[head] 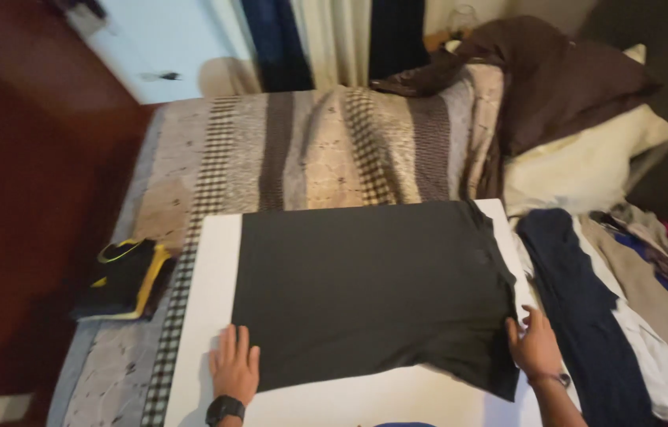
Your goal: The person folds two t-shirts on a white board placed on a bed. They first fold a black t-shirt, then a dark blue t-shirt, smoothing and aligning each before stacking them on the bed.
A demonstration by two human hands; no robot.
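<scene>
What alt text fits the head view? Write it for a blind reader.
Two hands flatten a dark shirt on a white board on a bed: left hand at its lower left edge, right hand at its lower right corner. Clothes lie to the right.

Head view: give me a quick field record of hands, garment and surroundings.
left hand: flat on white board, at the dark shirt's near left edge
right hand: on dark shirt near right corner
shirt: spread flat on board
left of board: folded black and yellow garment
right: pile of clothes
</scene>
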